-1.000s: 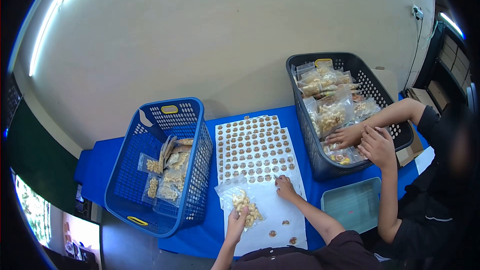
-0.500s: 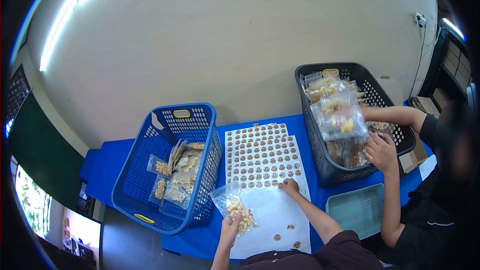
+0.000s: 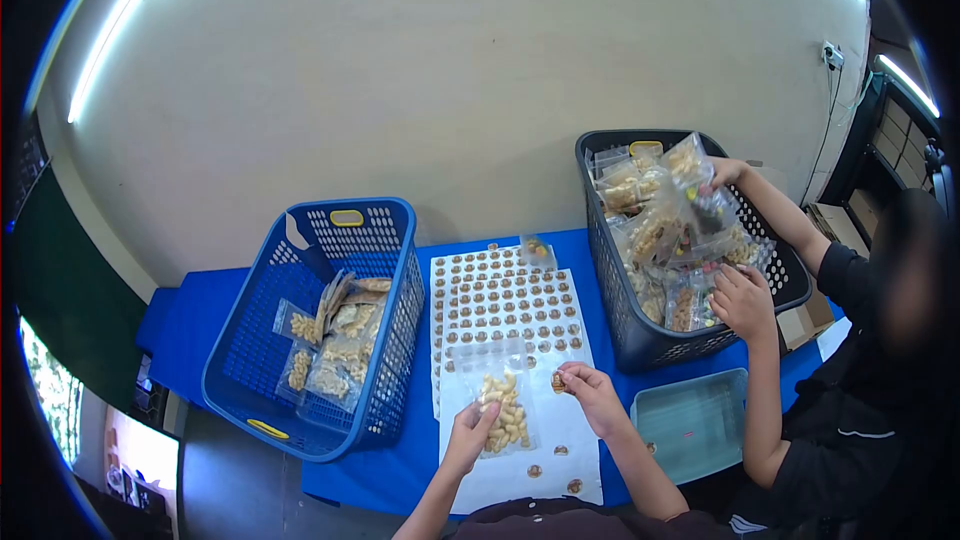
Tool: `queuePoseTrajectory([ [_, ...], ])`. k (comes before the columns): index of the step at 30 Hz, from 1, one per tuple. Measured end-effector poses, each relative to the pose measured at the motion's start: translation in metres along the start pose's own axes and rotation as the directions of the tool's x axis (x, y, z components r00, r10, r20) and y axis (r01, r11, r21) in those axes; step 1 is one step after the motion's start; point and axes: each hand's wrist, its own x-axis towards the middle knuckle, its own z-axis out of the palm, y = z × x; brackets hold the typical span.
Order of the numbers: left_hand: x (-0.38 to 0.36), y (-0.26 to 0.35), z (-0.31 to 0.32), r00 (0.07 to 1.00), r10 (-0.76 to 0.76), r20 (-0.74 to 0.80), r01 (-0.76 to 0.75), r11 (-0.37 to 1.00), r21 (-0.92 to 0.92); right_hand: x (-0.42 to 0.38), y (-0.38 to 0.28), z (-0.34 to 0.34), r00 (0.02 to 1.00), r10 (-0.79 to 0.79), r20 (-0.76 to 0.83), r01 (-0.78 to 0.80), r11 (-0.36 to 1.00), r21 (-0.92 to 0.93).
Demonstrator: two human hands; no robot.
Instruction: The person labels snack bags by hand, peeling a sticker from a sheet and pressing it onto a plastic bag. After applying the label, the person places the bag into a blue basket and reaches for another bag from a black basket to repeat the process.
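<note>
My left hand [image 3: 470, 437] grips the edge of a clear plastic bag of cashew nuts [image 3: 508, 416], which lies over the lower part of a white sticker sheet [image 3: 571, 432]. Just right of the bag, my right hand [image 3: 594, 400] pinches a small round brown sticker [image 3: 558, 382] between thumb and finger, apart from the bag. Rows of similar round stickers cover the sheet's upper part, and a few sit scattered near its bottom edge.
A blue basket [image 3: 408, 285] with several nut bags stands left. At right, a co-worker's hands [image 3: 742, 302] handle bags in a black basket [image 3: 640, 342]. A pale green tray [image 3: 690, 420] sits in front of it. One small bag [image 3: 538, 252] lies at the sheets' top edge.
My right hand has lifted a sticker off the sheet and come nearer the bag, which now lies straighter. The co-worker's bags have moved, and a small bag has appeared at the sheets' top.
</note>
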Motion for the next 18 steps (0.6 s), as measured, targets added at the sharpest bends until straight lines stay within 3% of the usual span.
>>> queuePoseTrajectory([
  [1, 0.001, 0.001, 0.003, 1.0, -0.007, 0.008, 0.006, 0.999, 0.032, -0.007, -0.009, 0.009, 0.994, -0.109, -0.002, 0.108, 0.993, -0.038],
  [2, 0.002, 0.003, 0.006, 1.0, -0.011, 0.016, 0.01, 0.998, 0.065, -0.015, -0.019, 0.019, 0.995, -0.093, -0.033, 0.092, 0.995, -0.047],
  [3, 0.002, 0.005, 0.008, 1.0, -0.015, 0.025, 0.013, 0.995, 0.099, -0.021, -0.024, 0.027, 0.978, -0.208, -0.034, 0.192, 0.945, -0.264],
  [5, 0.002, 0.005, 0.012, 0.999, -0.012, 0.043, 0.008, 0.997, 0.082, -0.03, -0.03, 0.039, 0.909, -0.415, 0.039, 0.34, 0.684, -0.645],
  [18, -0.004, 0.006, 0.019, 0.991, 0.002, 0.136, -0.017, 0.994, 0.109, -0.033, -0.016, 0.047, 0.92, -0.392, 0.013, 0.309, 0.703, -0.641],
])
